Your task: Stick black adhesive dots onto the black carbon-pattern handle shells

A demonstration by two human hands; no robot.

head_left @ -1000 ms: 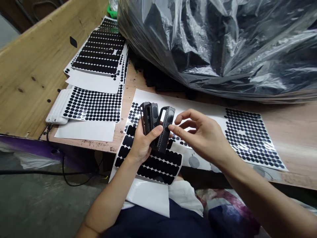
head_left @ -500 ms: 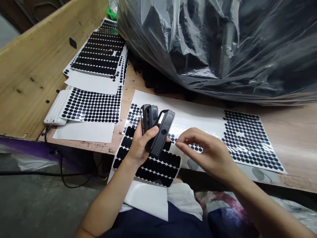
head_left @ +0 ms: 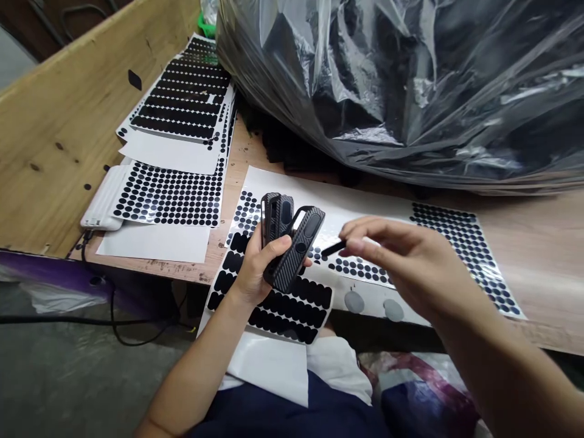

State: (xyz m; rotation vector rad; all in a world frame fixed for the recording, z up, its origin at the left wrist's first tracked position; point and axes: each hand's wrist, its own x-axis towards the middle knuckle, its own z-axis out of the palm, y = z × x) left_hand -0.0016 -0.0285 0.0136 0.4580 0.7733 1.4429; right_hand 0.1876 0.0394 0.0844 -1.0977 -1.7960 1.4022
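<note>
Several black carbon-patterned plastic cases point(head_left: 298, 248) are gripped in my left hand point(head_left: 258, 267), with the thumb lying across them. The front case carries a dark oval patch and a round one. To their right, my right hand point(head_left: 392, 249) pinches a small black sticker point(head_left: 333, 248), seen nearly edge-on and apart from the cases. Under my left hand, a sheet of black oblong stickers point(head_left: 292, 313) hangs over the table edge. Behind both hands lies a white sheet point(head_left: 365, 204) with round black stickers at its two ends, partly hidden by my right hand.
A big clear plastic bag of dark items point(head_left: 387, 91) fills the back. Stacked sticker sheets point(head_left: 168, 188) lie at left beside a white power strip point(head_left: 104, 198) with a cable. A wooden board point(head_left: 91, 103) walls the left side. Grey round patches point(head_left: 354, 302) mark the table's front edge.
My right hand has moved right and slightly up, and a black sticker now shows between its fingertips. The left hand and the cases have barely shifted.
</note>
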